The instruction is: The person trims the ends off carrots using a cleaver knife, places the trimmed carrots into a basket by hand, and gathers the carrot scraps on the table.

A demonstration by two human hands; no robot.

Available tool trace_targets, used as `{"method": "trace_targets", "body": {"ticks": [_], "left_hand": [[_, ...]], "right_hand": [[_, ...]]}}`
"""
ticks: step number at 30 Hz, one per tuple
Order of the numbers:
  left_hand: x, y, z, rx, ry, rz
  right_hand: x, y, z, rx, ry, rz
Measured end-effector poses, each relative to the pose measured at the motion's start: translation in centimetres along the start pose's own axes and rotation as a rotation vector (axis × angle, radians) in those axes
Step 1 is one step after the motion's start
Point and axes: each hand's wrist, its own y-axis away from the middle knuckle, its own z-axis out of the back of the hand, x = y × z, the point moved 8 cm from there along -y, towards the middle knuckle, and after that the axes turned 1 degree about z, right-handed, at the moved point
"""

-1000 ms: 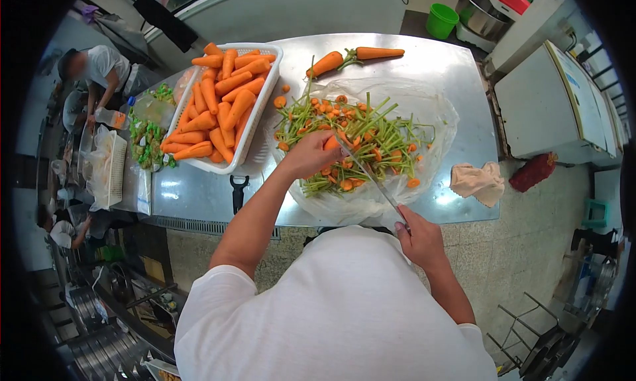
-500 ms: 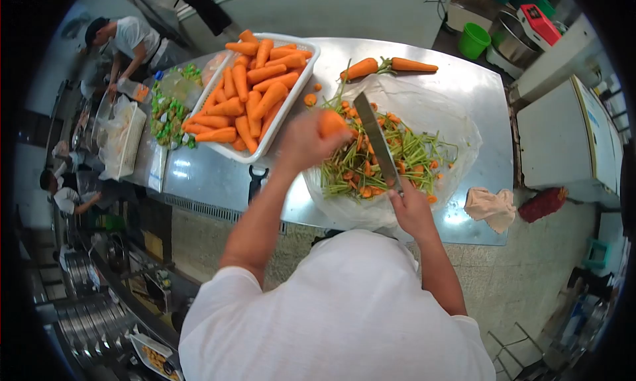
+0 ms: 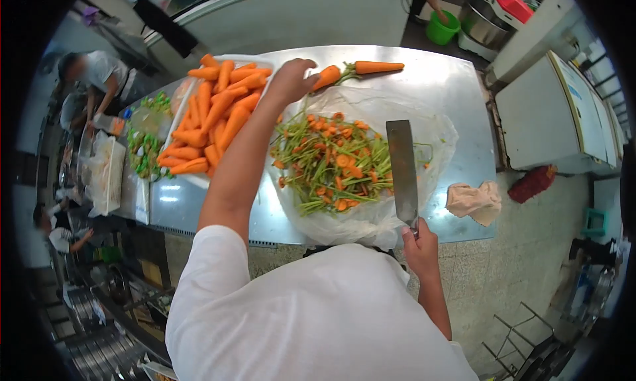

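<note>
My right hand (image 3: 420, 243) is closed around the handle of a broad-bladed knife (image 3: 401, 169). Its blade points away from me, over the right side of a heap of cut carrot tops and green stems (image 3: 338, 162). That heap lies on a clear plastic sheet (image 3: 434, 132). My left hand (image 3: 295, 81) reaches to the far side of the table, fingers apart, fingertips right at a carrot (image 3: 326, 77) with green stalks. Another carrot (image 3: 379, 67) lies just right of it. Left of my forearm, a white basket (image 3: 262, 61) is piled with carrots (image 3: 218, 106), partly hidden by the arm.
A crumpled cloth (image 3: 474, 202) lies at the right end of the steel table (image 3: 444, 69). Green-wrapped items (image 3: 147, 146) sit left of the basket. A person (image 3: 106, 76) works at the far left; another person's hand reaches into a green bucket (image 3: 442, 28).
My left hand has moved away from the heap to the far carrots and the carrot it held is gone from it. The knife has swung upright and nearer to me. The view has shifted.
</note>
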Motion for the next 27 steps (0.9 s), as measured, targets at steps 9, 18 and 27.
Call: {"method": "trace_targets", "body": {"ticks": [9,18,27], "left_hand": [[-3.5,-13.3,-18.4,0.228,-0.214,0.107],[-5.7,-14.0,-13.0,0.251,-0.137,0.12],[-7.8,8.2,-2.1,0.385,0.629,0.276]], "right_hand": [[-3.8,5.8,6.1,-0.15,0.124,-0.107],[-7.9,5.8,7.9,-0.165,-0.036,-0.256],[-0.3,-1.3,4.1,-0.089,-0.033,0.051]]}}
